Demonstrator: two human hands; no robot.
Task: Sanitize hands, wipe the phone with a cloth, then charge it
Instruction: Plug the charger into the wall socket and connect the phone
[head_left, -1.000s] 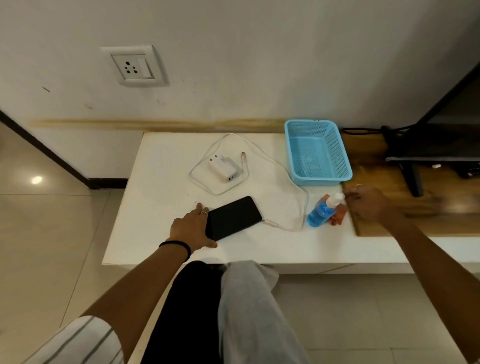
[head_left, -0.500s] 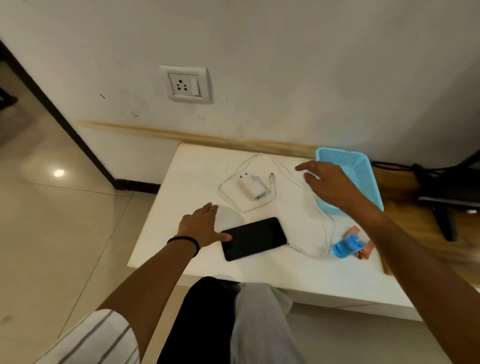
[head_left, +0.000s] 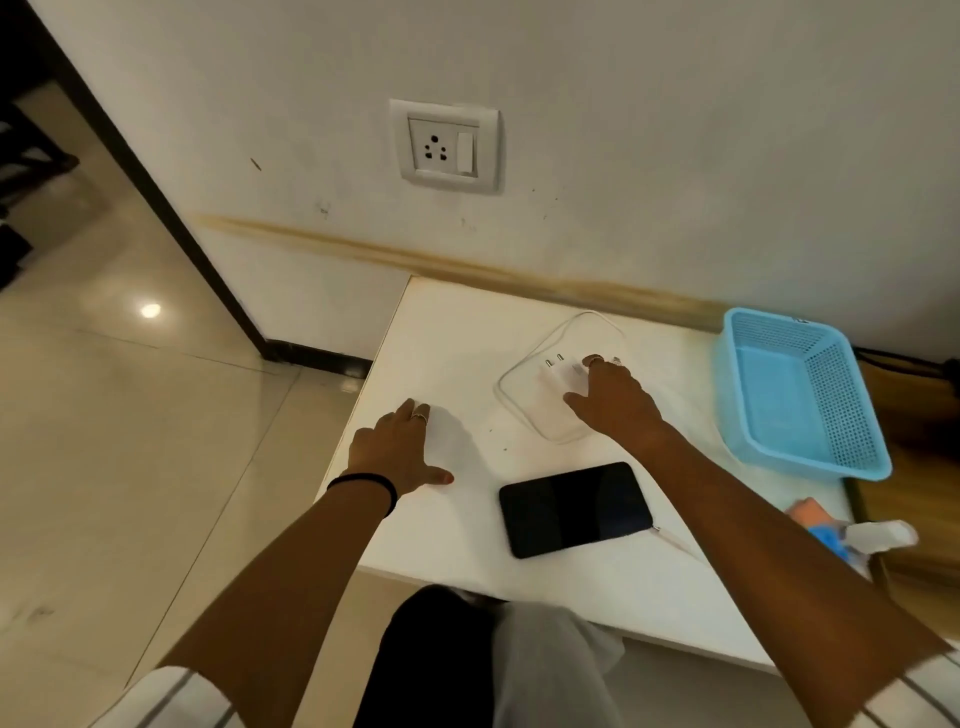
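Right hand (head_left: 615, 400) on the white plug-in charger (head_left: 563, 375), centre of frame.
Its fingers curl over the charger, apparently closing on it; left hand (head_left: 397, 452) lies flat, fingers spread, on the white worktop (head_left: 452, 353). The black slab phone (head_left: 574, 508), cable attached, lies lower centre below the charger.

Desk (head_left: 441, 364): white, smooth, matt. Phone (head_left: 574, 508): black glass face, glossy. Charger (head_left: 558, 376): white plastic, smooth, with metal pins. Cable (head_left: 524, 364): white, smooth. Basket (head_left: 841, 410): light blue plastic, perforated mesh walls. Socket plate (head_left: 444, 145): white plastic, slightly glossy. Wall (head_left: 675, 130): matt paint, scuffed. Floor (head_left: 130, 415): glossy beige tiles. Wristband (head_left: 369, 483): black, matt.
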